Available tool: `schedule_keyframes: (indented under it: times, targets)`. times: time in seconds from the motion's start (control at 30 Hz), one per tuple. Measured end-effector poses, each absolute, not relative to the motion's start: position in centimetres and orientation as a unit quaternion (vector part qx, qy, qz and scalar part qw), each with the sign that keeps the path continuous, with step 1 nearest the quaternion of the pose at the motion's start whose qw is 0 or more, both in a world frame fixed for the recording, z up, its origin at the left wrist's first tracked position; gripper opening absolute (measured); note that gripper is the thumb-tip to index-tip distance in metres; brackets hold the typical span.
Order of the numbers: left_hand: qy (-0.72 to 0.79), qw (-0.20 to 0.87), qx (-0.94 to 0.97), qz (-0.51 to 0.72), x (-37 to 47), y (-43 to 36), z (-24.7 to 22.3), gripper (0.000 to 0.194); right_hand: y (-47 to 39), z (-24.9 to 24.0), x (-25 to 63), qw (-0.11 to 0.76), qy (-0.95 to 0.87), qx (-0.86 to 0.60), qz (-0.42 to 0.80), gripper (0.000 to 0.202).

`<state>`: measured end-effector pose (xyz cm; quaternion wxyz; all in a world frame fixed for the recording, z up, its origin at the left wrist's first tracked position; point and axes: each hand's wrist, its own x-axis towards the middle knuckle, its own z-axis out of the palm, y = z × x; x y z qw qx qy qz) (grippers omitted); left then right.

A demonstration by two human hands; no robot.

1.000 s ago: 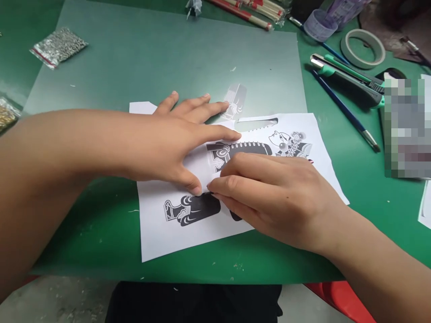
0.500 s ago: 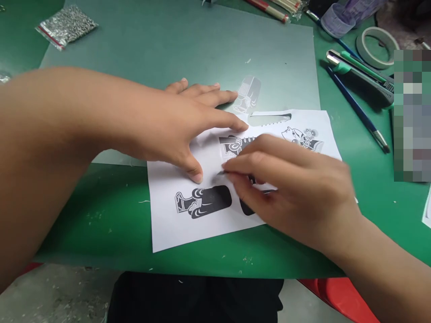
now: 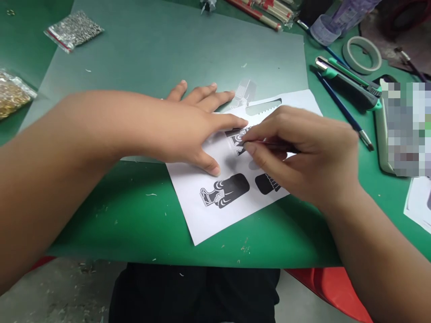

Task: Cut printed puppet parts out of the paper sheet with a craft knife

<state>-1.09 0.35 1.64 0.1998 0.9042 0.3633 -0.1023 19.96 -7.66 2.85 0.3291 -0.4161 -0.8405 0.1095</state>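
Observation:
My left hand (image 3: 198, 128) lies spread, its thumb and index finger on a white paper sheet (image 3: 198, 224) printed with black figure parts. Its other fingers reach over the translucent sheet (image 3: 134, 54) behind. A thin, dark, pen-like tool (image 3: 278, 146) is pinched in my right hand (image 3: 306, 152), its tip down at a printed figure (image 3: 237, 137) just beyond my left index fingertip. My fingers hide much of the tool, so its exact kind is unclear. A long slot (image 3: 264, 106) is cut through the upper paper. Nearer me shows a printed boot-and-leg shape (image 3: 229, 190).
At the right lie a utility knife (image 3: 350, 83), a blue paintbrush (image 3: 346, 110) and a tape roll (image 3: 362, 54). Bags of silver bits (image 3: 76, 31) and gold bits (image 3: 13, 94) rest at the left. Red-ended sticks (image 3: 256, 15) lie at the back.
The paper has turned counterclockwise. My right hand has shifted up with the tool, uncovering more of the lower right print. My left hand stays spread. The camera view has shifted slightly.

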Motion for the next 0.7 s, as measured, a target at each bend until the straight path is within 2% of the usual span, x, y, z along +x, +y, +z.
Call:
schedule_keyframes:
  times: [0.13,0.2,0.3,0.47,0.7]
  targets:
    - [0.395,0.190,0.894,-0.092,-0.1,-0.7,2.2,0.101,-8.5,3.2,19.8,0.268,-0.882,-0.371,0.117,0.015]
    - [0.403,0.194,0.889,-0.099,0.0,-1.1,2.5,0.100,-8.7,3.4,19.7,0.265,-0.886,-0.367,0.103,0.015]
    - [0.382,0.206,0.897,-0.081,-0.3,-1.1,2.5,0.094,-8.4,3.7,19.9,0.316,-0.862,-0.387,0.089,0.014]
    - [0.353,0.228,0.907,-0.036,-1.0,-0.2,2.1,0.063,-7.2,3.9,20.9,0.360,-0.799,-0.478,0.061,0.017]
    - [0.353,0.201,0.913,0.034,-0.4,-0.2,3.9,0.049,-6.2,3.4,22.0,0.403,-0.782,-0.473,0.044,0.015]
